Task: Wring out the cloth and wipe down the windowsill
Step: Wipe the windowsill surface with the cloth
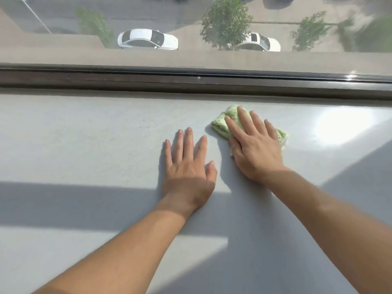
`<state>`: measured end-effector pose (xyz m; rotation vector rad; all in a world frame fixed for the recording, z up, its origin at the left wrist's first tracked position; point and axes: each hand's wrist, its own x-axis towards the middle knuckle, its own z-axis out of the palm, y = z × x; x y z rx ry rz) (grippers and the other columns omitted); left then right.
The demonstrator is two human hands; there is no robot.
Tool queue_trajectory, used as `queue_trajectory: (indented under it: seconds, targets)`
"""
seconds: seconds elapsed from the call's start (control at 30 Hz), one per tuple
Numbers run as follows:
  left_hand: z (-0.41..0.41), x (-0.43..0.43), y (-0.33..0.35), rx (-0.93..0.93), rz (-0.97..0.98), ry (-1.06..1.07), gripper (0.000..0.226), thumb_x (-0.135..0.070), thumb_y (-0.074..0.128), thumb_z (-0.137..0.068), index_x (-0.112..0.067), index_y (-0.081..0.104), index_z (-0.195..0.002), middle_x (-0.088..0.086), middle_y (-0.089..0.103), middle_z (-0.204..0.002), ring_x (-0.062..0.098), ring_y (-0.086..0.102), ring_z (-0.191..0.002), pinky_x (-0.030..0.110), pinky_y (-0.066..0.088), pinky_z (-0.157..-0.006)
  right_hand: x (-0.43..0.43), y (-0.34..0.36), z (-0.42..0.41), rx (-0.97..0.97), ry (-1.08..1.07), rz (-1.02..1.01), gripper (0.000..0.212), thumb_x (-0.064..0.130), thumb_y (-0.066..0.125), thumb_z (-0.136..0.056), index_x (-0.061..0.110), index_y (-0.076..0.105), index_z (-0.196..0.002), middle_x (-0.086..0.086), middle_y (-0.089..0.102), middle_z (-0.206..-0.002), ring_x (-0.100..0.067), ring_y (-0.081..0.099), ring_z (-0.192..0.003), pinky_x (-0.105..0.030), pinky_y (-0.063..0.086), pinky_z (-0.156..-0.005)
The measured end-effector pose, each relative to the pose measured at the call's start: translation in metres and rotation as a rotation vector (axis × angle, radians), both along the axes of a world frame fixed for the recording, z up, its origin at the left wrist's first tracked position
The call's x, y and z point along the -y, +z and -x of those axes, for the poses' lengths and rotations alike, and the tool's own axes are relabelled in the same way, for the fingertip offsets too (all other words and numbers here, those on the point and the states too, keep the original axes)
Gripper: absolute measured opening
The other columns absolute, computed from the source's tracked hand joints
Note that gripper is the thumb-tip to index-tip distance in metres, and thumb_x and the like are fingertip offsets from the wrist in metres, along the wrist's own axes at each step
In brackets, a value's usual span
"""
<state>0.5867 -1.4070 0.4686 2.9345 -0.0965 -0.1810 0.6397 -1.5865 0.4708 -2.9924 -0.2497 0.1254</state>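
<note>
Flat hands on a smooth grey sill

The right hand (253, 145) presses a crumpled, fluffy green cloth (231, 122) onto the glossy sill (84, 145) near the dark frame (127, 80), fingers straight; the left hand (187, 166) lies spread flat beside it, holding nothing.

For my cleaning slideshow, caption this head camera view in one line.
Right hand presses a green cloth on the grey windowsill, left hand flat beside it.

cloth (220, 124) on windowsill (84, 145), right of left hand (187, 166)
</note>
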Motion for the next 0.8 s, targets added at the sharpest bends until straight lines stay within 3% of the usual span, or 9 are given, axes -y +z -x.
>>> queue_trajectory:
  seconds: [0.1,0.3,0.5,0.6,0.73,0.8]
  targets:
    - [-0.001,-0.001,-0.001,0.009,-0.015,0.001,0.068,-0.047,0.022,-0.093,-0.027,0.013,-0.157,0.007,-0.005,-0.167,0.022,-0.016,-0.152,0.052,-0.009,-0.120,-0.004,0.002,-0.024,0.013,0.139,-0.028,0.053,0.050,0.021,-0.102,0.042,0.030,-0.153,0.005,0.020,-0.166,-0.028,0.020,-0.151,-0.048,0.014,-0.122]
    - [-0.005,-0.002,0.000,0.022,-0.027,0.006,0.068,-0.047,0.024,-0.092,-0.027,0.017,-0.156,0.007,0.001,-0.167,0.022,-0.010,-0.153,0.051,-0.006,-0.121,-0.008,0.000,-0.042,0.009,0.169,-0.070,0.052,0.050,0.021,-0.103,0.041,0.030,-0.154,0.006,0.018,-0.166,-0.026,0.017,-0.153,-0.046,0.012,-0.123]
    - [-0.003,-0.004,0.007,-0.032,-0.041,-0.014,0.067,-0.048,0.017,-0.095,-0.029,0.001,-0.157,0.005,-0.015,-0.166,0.020,-0.023,-0.150,0.050,-0.012,-0.120,0.083,0.003,-0.036,0.002,-0.223,-0.063,0.050,0.044,0.028,-0.105,0.044,0.024,-0.154,0.008,0.011,-0.168,-0.022,0.011,-0.154,-0.043,0.008,-0.124]
    - [-0.003,-0.006,0.007,-0.025,-0.032,-0.011,0.066,-0.048,0.018,-0.097,-0.030,0.001,-0.157,0.005,-0.015,-0.166,0.020,-0.023,-0.150,0.051,-0.012,-0.120,0.061,0.004,-0.025,-0.007,-0.432,-0.077,0.054,0.041,0.026,-0.102,0.040,0.021,-0.156,0.004,0.007,-0.168,-0.025,0.008,-0.153,-0.047,0.006,-0.123]
    - [-0.003,-0.006,0.012,-0.053,-0.017,-0.020,0.065,-0.047,0.019,-0.098,-0.030,-0.002,-0.157,0.004,-0.017,-0.165,0.019,-0.025,-0.149,0.050,-0.014,-0.120,0.075,0.013,0.005,-0.025,-0.067,-0.021,0.055,0.049,0.020,-0.101,0.043,0.022,-0.155,0.008,0.011,-0.168,-0.023,0.012,-0.153,-0.044,0.010,-0.122]
    - [-0.006,-0.007,0.014,-0.040,-0.025,-0.024,0.065,-0.047,0.018,-0.098,-0.030,-0.002,-0.157,0.004,-0.017,-0.165,0.020,-0.025,-0.149,0.050,-0.014,-0.120,0.106,0.020,-0.005,-0.041,-0.073,-0.018,0.055,0.051,0.020,-0.100,0.045,0.022,-0.155,0.010,0.011,-0.167,-0.022,0.012,-0.153,-0.042,0.010,-0.122]
